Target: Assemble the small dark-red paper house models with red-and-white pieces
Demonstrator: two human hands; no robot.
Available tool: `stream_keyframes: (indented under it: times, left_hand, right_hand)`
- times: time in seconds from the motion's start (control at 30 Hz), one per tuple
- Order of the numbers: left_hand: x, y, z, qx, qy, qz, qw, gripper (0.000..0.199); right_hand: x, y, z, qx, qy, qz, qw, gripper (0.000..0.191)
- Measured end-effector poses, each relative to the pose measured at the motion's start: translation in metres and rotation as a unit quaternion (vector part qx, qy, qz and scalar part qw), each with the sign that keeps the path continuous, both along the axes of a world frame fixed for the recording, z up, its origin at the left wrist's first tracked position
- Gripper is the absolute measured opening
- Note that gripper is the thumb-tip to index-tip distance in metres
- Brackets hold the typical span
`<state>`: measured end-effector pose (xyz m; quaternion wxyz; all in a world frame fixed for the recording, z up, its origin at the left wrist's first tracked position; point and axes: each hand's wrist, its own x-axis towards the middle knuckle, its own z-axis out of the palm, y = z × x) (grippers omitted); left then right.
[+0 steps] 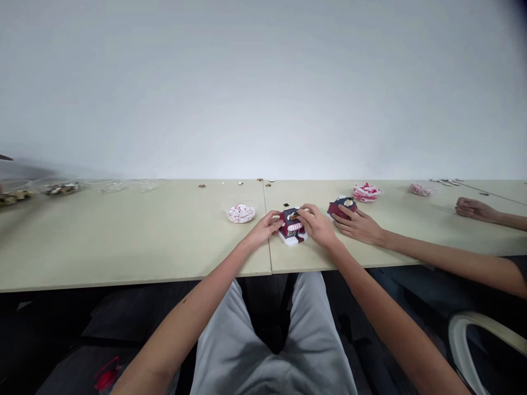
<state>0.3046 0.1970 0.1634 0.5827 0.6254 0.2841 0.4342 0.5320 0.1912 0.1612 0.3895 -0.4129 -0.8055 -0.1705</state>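
Note:
A miniature house (291, 232) stands upright on the table in front of me, with dark red walls, a dark roof, a striped awning and a white, snow-like base. My left hand (263, 229) grips its left side between thumb and fingers. Over the roof, my right hand (318, 225) comes in from the right with fingertips pinched at a small brown piece (293, 215). Whether that piece is touching the roof I cannot tell. Just behind the house lies a small black piece (286, 205).
At right, a co-worker's hand (362, 226) rests on a second house (342, 208); their other hand (477, 210) lies farther right. Bowls of red-and-white pieces (241, 214) (366, 192) (420, 189) stand on the table (123, 241). Clear containers (61, 187) sit far left; flat bits (202, 186) lie by the wall.

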Motion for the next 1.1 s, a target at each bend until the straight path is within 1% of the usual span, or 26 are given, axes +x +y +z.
stream_keyframes:
  times: [0.13,0.3,0.5,0.6,0.7,0.77,0.83,0.93,1.03,1.1]
  left_hand:
    - [0.002,0.001,-0.001,0.003,-0.004,0.004,1.000,0.049]
    - [0.002,0.002,-0.002,0.006,-0.010,0.005,1.000,0.049]
    - [0.001,0.001,-0.002,0.018,-0.006,0.002,1.000,0.049]
    - [0.001,0.001,-0.002,0.018,-0.003,0.005,1.000,0.049]
    - [0.002,0.001,-0.003,0.022,0.009,0.007,1.000,0.050]
    - [0.002,0.001,-0.003,0.026,0.013,0.007,1.000,0.051]
    - [0.002,0.000,-0.002,0.027,0.009,0.006,1.000,0.052]
    - [0.002,0.000,-0.002,0.030,0.007,0.004,1.000,0.052]
    - [0.002,0.001,-0.003,0.035,0.015,0.007,0.999,0.053]
    - [0.002,0.003,-0.004,0.034,0.013,0.003,0.999,0.053]
  right_hand:
    - [0.000,-0.005,-0.004,-0.009,0.042,0.021,0.999,0.033]
    - [-0.008,-0.011,-0.011,-0.027,0.108,0.032,0.993,0.034]
    - [-0.016,-0.021,-0.009,-0.019,0.079,-0.031,0.996,0.048]
    - [-0.017,-0.023,-0.006,-0.021,0.093,-0.022,0.995,0.050]
    - [-0.020,-0.023,-0.002,-0.031,0.151,-0.001,0.988,0.042]
    - [-0.024,-0.022,0.000,-0.041,0.205,0.001,0.978,0.033]
    - [-0.029,-0.021,0.001,-0.042,0.239,-0.004,0.970,0.029]
    - [-0.034,-0.021,0.001,-0.027,0.232,0.001,0.972,0.025]
    - [-0.033,-0.023,-0.001,-0.013,0.217,0.027,0.976,0.029]
    - [-0.031,-0.024,-0.002,-0.016,0.226,0.041,0.973,0.030]
